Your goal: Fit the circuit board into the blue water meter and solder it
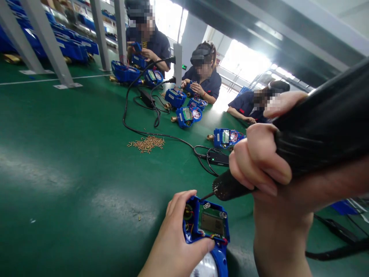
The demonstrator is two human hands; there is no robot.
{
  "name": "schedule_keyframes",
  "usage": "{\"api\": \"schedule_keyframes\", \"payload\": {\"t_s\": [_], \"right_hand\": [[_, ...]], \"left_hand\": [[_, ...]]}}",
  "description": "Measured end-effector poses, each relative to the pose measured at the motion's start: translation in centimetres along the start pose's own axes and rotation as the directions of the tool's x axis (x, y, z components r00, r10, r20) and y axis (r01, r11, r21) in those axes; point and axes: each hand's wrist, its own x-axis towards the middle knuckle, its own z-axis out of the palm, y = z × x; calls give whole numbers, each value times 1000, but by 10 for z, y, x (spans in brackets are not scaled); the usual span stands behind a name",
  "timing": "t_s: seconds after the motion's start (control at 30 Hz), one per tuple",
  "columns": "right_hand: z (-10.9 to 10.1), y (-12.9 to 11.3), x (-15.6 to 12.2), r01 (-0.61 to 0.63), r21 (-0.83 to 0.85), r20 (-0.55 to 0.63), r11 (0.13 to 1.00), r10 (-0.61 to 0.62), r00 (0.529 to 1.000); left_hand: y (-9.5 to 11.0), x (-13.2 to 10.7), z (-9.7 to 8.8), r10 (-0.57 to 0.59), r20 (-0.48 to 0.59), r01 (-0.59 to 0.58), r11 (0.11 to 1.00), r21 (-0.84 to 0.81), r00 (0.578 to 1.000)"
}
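My left hand [178,234] grips a blue meter housing [223,252] at the near edge of the view, thumb across its front and fingers over its far left side. Inside the housing sits a green circuit board with a small grey display [211,224], and thin coloured wires run beside it. Wrapped around a black electric screwdriver [317,127] is my right hand [259,161], closed. The screwdriver slants down to the left, and its thin bit reaches the housing's upper left corner. Whether a screw sits under the tip I cannot make out.
A pile of small brass-coloured screws [147,144] lies mid-table, with one loose screw [139,218] nearer me. Black cables [173,136] cross to a power adapter [217,158]. Several open blue meters [186,115] stand beyond. Three people work opposite; grey posts [49,42] rise at left.
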Motion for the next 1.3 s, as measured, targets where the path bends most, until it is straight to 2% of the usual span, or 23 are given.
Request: {"api": "schedule_keyframes", "payload": {"t_s": [0.1,0.23,0.27,0.33,0.4,0.43,0.5,0.53,0.57,0.6,0.63,0.7,0.77,0.83,0.9,0.97,1.0,1.07,1.17,1.3], "right_hand": [[-10,3,1,170,81,49,982,-175,983],[-13,-4,0,194,102,78,976,-202,976],[-13,-9,-2,235,122,52,964,-242,969],[-18,-19,-7,351,135,-77,926,-344,936],[-30,-23,-13,393,85,-215,916,-368,905],[-40,-19,-16,365,47,-256,930,-342,904],[-62,0,-24,198,-37,-273,979,-201,941],[-74,15,-29,46,-106,-260,993,-72,963],[-85,34,-35,-124,-244,-274,962,54,960],[-95,56,-40,-293,-409,-286,864,183,941],[-103,78,-46,-364,-465,-307,807,238,921],[-113,120,-57,-423,-544,-341,725,269,901],[-116,156,-67,-452,-637,-393,625,241,887],[-114,181,-74,-465,-722,-453,511,158,877],[-109,198,-79,-478,-785,-496,394,62,866],[-104,208,-80,-484,-824,-511,294,-20,859],[-102,210,-81,-480,-839,-508,256,-55,860],[-97,213,-81,-453,-868,-480,200,-112,870],[-88,216,-85,-381,-912,-404,154,-157,901],[-72,222,-104,-308,-939,-328,153,-126,936]], "left_hand": [[2,-3,-3,-7,-9,7,1000,2,1000],[4,-5,-5,-17,-12,18,1000,23,1000],[3,-6,-6,-18,-11,18,1000,25,1000],[0,-7,-8,-16,-2,16,1000,15,1000],[-3,-8,-12,-15,42,17,999,-31,999],[-4,-8,-15,-19,80,24,997,-68,997],[-5,-10,-22,-18,151,39,990,-138,988],[-5,-12,-25,-14,162,40,987,-156,987],[-5,-14,-28,-10,146,33,987,-158,989],[-6,-17,-31,-5,107,20,989,-145,994],[-8,-20,-34,1,57,6,993,-120,998],[-16,-27,-42,21,-37,-22,999,-32,999],[-31,-34,-55,85,-90,-72,988,137,992],[-50,-36,-73,237,-103,-173,891,420,966],[-71,-32,-94,400,-64,-228,641,733,914],[-88,-22,-112,453,-32,-144,349,926,891],[-93,-15,-119,443,-34,-105,286,953,896],[-96,1,-128,420,-18,-76,206,976,908],[-85,33,-134,397,39,-106,149,983,917],[-60,80,-137,404,42,-107,140,984,914]]}}
